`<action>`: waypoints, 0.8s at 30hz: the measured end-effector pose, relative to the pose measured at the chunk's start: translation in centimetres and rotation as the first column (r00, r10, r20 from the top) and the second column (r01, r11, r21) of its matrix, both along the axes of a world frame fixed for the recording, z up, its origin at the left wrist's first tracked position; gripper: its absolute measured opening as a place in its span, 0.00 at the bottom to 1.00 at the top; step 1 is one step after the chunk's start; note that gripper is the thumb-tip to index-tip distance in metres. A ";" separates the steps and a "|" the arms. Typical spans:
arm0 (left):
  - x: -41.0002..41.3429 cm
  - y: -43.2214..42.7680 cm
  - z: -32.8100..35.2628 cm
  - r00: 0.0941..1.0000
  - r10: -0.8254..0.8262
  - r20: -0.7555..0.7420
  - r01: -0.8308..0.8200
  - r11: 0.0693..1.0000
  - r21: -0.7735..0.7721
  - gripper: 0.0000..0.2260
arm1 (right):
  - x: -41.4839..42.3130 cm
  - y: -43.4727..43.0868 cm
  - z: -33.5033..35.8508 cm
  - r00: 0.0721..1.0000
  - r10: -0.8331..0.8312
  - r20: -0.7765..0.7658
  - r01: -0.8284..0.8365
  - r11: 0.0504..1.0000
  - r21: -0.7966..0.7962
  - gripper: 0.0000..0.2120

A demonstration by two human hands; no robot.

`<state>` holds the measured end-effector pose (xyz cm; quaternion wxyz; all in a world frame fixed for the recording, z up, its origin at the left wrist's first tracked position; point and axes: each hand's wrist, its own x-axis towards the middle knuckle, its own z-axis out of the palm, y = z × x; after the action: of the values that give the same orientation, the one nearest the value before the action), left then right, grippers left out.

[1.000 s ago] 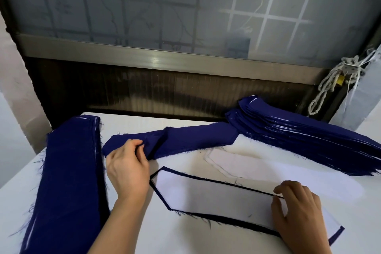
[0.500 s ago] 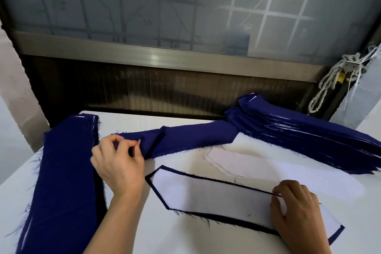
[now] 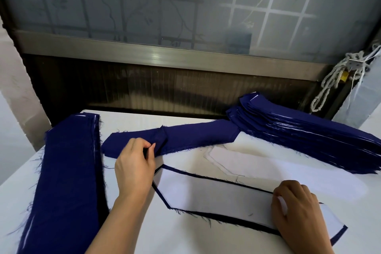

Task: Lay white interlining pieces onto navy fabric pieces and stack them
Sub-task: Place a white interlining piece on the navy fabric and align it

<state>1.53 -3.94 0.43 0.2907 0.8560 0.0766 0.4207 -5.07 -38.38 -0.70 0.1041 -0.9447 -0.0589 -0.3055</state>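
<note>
A loose navy fabric piece (image 3: 195, 136) lies across the middle of the white table (image 3: 144, 233). My left hand (image 3: 134, 167) pinches a raised fold of it between thumb and fingers. Nearer to me lies a navy piece covered by a white interlining piece (image 3: 212, 196), with only a dark border showing. My right hand (image 3: 296, 212) sits on its right part, fingers curled and pinching the interlining's edge. More white interlining (image 3: 268, 167) lies just behind it.
A tall stack of navy pieces (image 3: 309, 136) with white edges showing fills the right back of the table. A long navy stack (image 3: 68, 171) runs along the left side. A window frame (image 3: 165, 53) stands behind, and a knotted rope (image 3: 338, 80) hangs at the right.
My left hand slid left along the loose navy piece, then came back right and now pinches up a fold. My right hand has barely moved.
</note>
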 end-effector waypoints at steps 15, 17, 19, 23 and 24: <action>0.2 -0.4 0.0 0.997 -0.001 -0.078 -0.025 0.943 -0.333 0.09 | -0.1 0.1 0.2 0.996 0.005 -0.092 -0.003 1.000 0.021 0.11; 0.1 -0.9 -0.1 0.989 -0.041 -0.142 0.001 0.962 -0.273 0.10 | 0.0 0.1 0.2 0.997 0.013 -0.082 -0.012 1.000 0.021 0.11; 0.1 -1.0 -0.1 0.981 -0.005 -0.192 -0.032 0.982 -0.186 0.11 | -0.1 0.2 0.2 0.997 0.010 -0.073 -0.009 1.000 0.021 0.11; 0.3 -0.5 -0.3 0.970 -0.008 -0.242 -0.045 0.976 -0.213 0.09 | 0.1 0.0 0.0 0.999 0.011 -0.031 -0.011 1.000 0.011 0.08; 0.3 -0.5 -0.3 0.970 -0.044 -0.240 -0.014 0.972 -0.233 0.08 | 0.1 0.0 -0.1 1.000 0.023 -0.010 -0.023 1.000 0.004 0.05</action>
<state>1.85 -4.42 0.10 0.3806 0.8617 0.1541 0.2982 -4.99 -38.37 -0.76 0.1098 -0.9452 -0.0684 -0.2997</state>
